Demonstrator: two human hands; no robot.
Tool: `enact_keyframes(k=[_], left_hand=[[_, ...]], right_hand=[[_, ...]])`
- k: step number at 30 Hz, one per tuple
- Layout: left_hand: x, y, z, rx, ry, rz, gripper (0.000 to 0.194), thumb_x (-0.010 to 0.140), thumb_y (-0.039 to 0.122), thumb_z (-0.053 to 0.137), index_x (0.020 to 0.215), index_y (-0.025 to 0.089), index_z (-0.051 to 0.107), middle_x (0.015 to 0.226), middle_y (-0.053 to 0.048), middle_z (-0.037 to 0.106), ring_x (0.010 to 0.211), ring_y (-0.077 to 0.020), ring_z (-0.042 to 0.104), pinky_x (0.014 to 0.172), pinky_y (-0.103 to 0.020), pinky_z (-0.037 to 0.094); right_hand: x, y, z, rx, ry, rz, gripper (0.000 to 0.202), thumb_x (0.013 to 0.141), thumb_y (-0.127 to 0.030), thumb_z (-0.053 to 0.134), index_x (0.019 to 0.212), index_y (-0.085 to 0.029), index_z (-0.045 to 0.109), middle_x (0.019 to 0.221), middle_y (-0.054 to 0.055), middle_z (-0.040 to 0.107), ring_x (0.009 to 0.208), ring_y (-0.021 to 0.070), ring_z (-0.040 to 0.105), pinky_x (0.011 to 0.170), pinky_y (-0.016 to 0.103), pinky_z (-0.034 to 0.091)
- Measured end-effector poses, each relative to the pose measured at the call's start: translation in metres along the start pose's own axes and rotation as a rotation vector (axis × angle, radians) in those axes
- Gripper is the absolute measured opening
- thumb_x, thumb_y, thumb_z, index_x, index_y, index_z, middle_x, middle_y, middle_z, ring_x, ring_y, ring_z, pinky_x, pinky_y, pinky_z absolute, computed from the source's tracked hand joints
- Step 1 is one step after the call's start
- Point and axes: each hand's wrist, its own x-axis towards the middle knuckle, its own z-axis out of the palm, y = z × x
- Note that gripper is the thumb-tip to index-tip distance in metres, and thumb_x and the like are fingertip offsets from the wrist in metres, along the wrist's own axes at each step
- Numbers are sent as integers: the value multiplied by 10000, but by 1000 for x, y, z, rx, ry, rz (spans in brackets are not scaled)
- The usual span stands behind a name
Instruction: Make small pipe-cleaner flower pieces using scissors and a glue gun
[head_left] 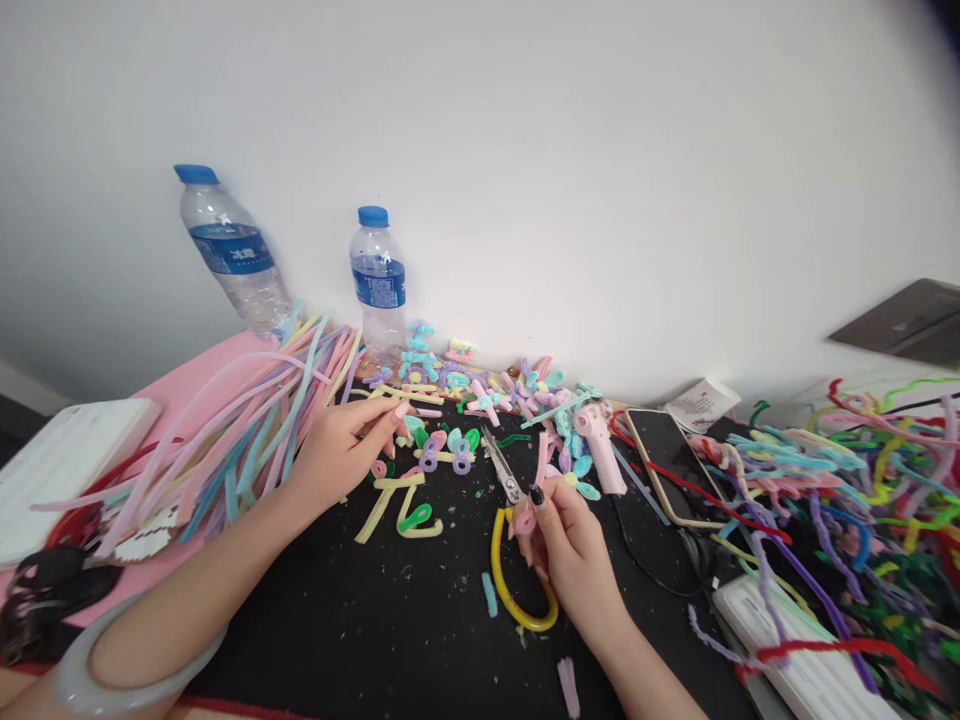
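My left hand (pixel 352 445) reaches over the mat with its thumb and fingers drawn together; whatever is between the fingertips is hidden. Close to those fingers lie pipe-cleaner flowers (pixel 446 455) with purple loops and coloured petals. My right hand (pixel 566 540) pinches a pink pipe cleaner (pixel 525 522) with a curled loop. Beside and partly under that hand rest scissors (pixel 501 590) with yellow handles, their blades pointing away from me. Pale yellow pipe-cleaner pieces (pixel 388 490) and a green loop (pixel 415 517) lie between the hands.
Two water bottles (pixel 381 285) stand by the wall. Long pastel pipe cleaners (pixel 277 400) lie left, near a white box (pixel 75 460). A pink glue-gun-like tool (pixel 600 445), a phone (pixel 671 465), a white power strip (pixel 795 640) and tangled pipe cleaners (pixel 885 500) fill the right.
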Motion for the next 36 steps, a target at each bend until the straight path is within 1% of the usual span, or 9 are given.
enact_keyframes(k=[4,7,10,15,21,26,29,33,36], left_hand=[[-2,-7,2,11,-26,27,282,893,378,447,831,167,624,628,-7,614,502,-127,562,457,-198,452],[-6,-5,4,40,-73,138,259,895,343,451,876,164,638,694,-21,650,531,-130,581,516,-217,465],[-10,3,5,95,-167,284,219,889,290,470,895,175,656,760,-30,679,601,-133,611,589,-222,470],[-16,8,9,149,-267,355,224,887,283,461,960,214,661,841,-43,702,701,-162,630,652,-252,483],[-15,0,10,223,-311,369,250,890,288,450,1017,218,654,887,-54,705,797,-193,643,761,-301,486],[-16,3,10,194,-354,395,262,902,287,429,998,198,656,779,-54,685,689,-167,615,664,-262,473],[-16,6,10,199,-326,405,251,902,290,441,983,187,655,763,-52,679,654,-156,601,641,-257,458],[-13,7,8,254,-213,338,249,907,305,434,920,190,655,816,-46,687,654,-148,600,644,-258,451],[-11,4,8,279,-187,295,272,914,322,409,918,197,650,830,-44,689,660,-153,605,620,-251,442]], right_hand=[[0,5,-2,59,-22,27,290,908,-463,443,753,-220,476,453,-68,441,351,84,335,349,201,227],[0,3,-2,53,-34,23,272,896,-440,483,750,-211,481,484,-61,492,338,71,361,347,196,248],[-1,-1,2,34,-57,12,260,885,-426,508,747,-207,483,491,-55,516,362,82,427,369,199,323],[-1,-3,5,54,-37,25,256,831,-442,576,759,-204,514,631,-1,622,464,123,539,442,242,450],[0,3,2,-21,3,40,259,852,-421,557,742,-187,559,658,13,614,476,100,464,401,208,325],[0,0,3,-51,-10,0,284,866,-416,534,698,-189,553,608,-4,576,476,103,463,429,219,338],[0,-2,4,-27,6,-23,257,853,-400,559,704,-190,557,663,16,624,573,131,537,496,231,392],[1,-1,4,74,-2,96,243,811,-412,606,736,-192,536,635,4,644,390,70,359,367,209,271],[4,-3,7,131,-50,137,243,764,-405,652,732,-188,545,596,-4,636,370,66,358,343,197,287]])
